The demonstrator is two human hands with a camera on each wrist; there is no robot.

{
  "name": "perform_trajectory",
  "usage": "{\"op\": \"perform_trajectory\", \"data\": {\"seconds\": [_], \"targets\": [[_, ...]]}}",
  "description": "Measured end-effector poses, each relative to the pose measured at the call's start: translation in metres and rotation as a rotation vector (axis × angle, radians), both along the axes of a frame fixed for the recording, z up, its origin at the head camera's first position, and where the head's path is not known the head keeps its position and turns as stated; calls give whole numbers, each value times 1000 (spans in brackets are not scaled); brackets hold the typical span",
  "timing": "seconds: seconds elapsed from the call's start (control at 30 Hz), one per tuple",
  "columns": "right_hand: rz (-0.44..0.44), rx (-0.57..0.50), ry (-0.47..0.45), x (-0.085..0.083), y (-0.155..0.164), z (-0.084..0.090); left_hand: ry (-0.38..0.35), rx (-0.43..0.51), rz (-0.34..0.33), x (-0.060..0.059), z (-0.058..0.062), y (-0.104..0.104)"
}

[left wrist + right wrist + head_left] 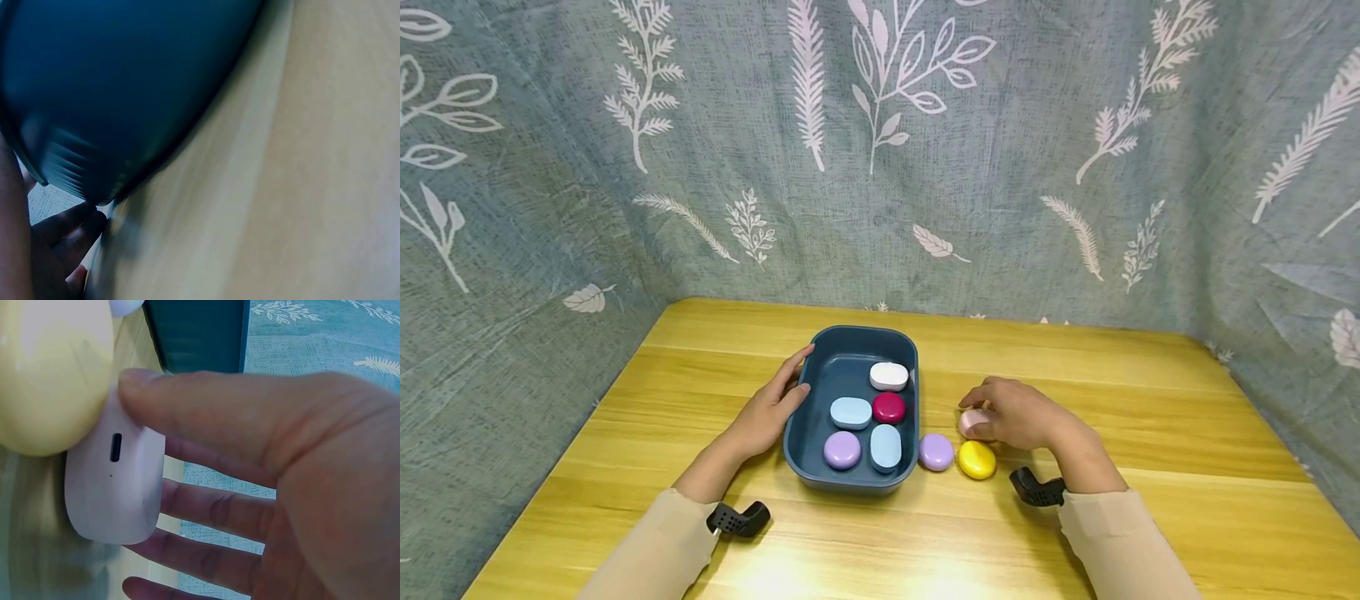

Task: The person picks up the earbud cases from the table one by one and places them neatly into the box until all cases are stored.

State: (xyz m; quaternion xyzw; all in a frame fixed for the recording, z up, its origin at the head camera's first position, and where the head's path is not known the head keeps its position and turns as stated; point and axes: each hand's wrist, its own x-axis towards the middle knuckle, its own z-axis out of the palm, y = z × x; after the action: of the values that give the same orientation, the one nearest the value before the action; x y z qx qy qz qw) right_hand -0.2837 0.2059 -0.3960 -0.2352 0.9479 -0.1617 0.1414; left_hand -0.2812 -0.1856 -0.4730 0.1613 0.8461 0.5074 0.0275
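In the head view my right hand (pixel 1018 412) pinches a pale pink earbud charging case (pixel 115 481) with a port slot. The right wrist view shows the thumb on one side and fingers behind it. A yellow case (pixel 977 460) lies right beside it, and a purple case (pixel 936 452) is at the box's right wall. My left hand (pixel 767 412) holds the left side of a dark blue box (pixel 850 480), thumb over the rim, other fingers along the outside. Inside lie a white case (pixel 889 377), a red one (pixel 888 407), two light blue ones (pixel 851 413) and a purple one (pixel 842 450).
The wooden table (pixel 1120 517) ends at a grey-blue leaf-patterned cloth (pixel 880 225) at the back and sides. Each wrist wears a black camera mount (pixel 739 520). The box walls stand up around the cases.
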Motion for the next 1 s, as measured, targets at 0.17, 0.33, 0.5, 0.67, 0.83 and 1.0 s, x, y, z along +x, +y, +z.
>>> {"op": "perform_trajectory", "data": {"seconds": [0.17,0.33,0.5,0.67,0.83,1.0], "targets": [[11,14,4,0,1,0,3,-5,-2,-1,-1,0],[4,16,-7,-1,1,0,4,2,-5,-2,-2,0],[5,4,-4,-1,1,0,4,9,0,-2,-3,-1],[29,-8,36,-1,1,-1,5,11,5,-2,-3,-1],[40,-14,57,-2,0,-1,11,19,-3,-2,-2,-1],[35,-15,66,-1,-2,-3,9,17,-7,-1,-2,-1]]}}
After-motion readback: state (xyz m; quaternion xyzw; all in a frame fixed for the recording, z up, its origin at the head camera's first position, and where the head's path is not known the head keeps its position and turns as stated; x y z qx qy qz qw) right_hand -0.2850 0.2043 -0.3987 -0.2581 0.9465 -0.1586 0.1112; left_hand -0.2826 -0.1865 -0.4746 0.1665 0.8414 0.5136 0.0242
